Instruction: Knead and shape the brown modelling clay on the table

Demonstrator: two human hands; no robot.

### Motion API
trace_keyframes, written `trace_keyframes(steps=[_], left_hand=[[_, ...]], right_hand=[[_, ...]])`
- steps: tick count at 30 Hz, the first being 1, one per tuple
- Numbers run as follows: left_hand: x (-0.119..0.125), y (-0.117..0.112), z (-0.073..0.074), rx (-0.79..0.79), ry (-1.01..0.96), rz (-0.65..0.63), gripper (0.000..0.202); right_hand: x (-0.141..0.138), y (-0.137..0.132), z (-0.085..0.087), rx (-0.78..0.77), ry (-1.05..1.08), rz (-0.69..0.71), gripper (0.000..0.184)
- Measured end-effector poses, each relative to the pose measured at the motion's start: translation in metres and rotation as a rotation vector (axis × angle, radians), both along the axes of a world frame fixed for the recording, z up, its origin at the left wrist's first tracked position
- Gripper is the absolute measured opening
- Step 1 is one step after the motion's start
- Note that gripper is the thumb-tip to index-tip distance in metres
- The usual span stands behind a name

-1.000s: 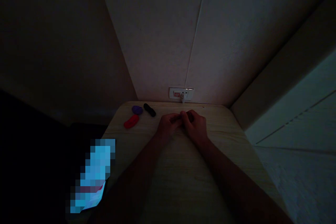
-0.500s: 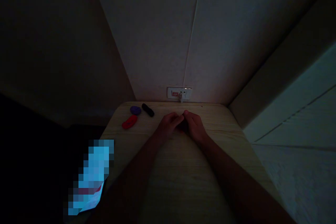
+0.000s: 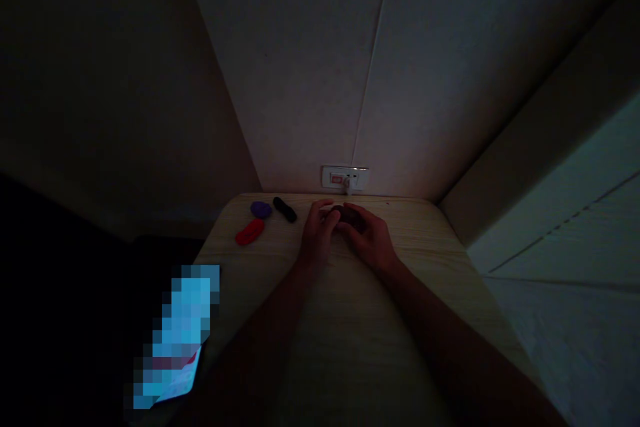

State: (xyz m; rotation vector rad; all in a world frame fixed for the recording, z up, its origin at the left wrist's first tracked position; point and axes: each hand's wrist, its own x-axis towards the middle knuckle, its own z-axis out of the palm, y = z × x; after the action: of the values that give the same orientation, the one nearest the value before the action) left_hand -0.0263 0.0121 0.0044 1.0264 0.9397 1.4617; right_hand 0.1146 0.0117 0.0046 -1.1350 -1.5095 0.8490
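We hold a dark lump [image 3: 354, 217] between our two hands, close above or on the counter [image 3: 345, 327], near its far edge; which of the two, resting or lifted, we cannot tell in this dim light. Our left hand [image 3: 317, 235] grasps the lump's left end, the thumb laid against it and the fingers curved round the far side; our right hand [image 3: 374, 237] curls about its right end, fingers over the far side and thumb nearer to us; much of the lump is hidden, so we cannot make out its full shape.

To the left of our hands we see three small pieces: a black piece [image 3: 285, 209], narrower at its middle and lying aslant, nearest to our left hand; a purple lump [image 3: 261, 209] just beside it; and a long red piece [image 3: 250, 231] on the near side of the purple one. Beyond the counter we face a wall [image 3: 300, 93] with a socket [image 3: 345, 177], a plug [image 3: 349, 185] set in it; at our lower left glows a screen [image 3: 185, 327], mostly blurred into squares.
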Motion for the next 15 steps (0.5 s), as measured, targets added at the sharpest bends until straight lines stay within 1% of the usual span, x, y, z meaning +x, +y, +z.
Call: trace_keyframes(steps=[1,3,5,8,11,13,15], left_hand=[[0.0,-0.001,0.001,0.045,0.08,0.01,0.034],[-0.001,-0.002,0.002,0.137,0.211,0.031,0.028],[-0.002,0.0,0.001,0.164,0.236,0.053,0.023],[-0.001,0.005,-0.008,0.063,0.139,0.082,0.032],[0.001,0.01,-0.016,-0.04,0.008,0.103,0.039],[0.001,0.011,-0.018,-0.063,-0.02,0.12,0.039],[0.0,0.011,-0.016,-0.079,-0.018,0.127,0.037]], right_hand=[[0.0,0.0,0.0,-0.001,0.003,0.015,0.053],[-0.001,-0.001,0.002,-0.005,0.023,0.048,0.052],[-0.002,-0.002,0.004,-0.017,0.052,0.078,0.05],[-0.006,-0.005,0.006,-0.052,0.106,0.123,0.051],[-0.012,-0.008,0.007,-0.078,0.161,0.164,0.058],[-0.015,-0.011,0.007,-0.09,0.19,0.182,0.061],[-0.017,-0.014,0.006,-0.094,0.19,0.18,0.061]])
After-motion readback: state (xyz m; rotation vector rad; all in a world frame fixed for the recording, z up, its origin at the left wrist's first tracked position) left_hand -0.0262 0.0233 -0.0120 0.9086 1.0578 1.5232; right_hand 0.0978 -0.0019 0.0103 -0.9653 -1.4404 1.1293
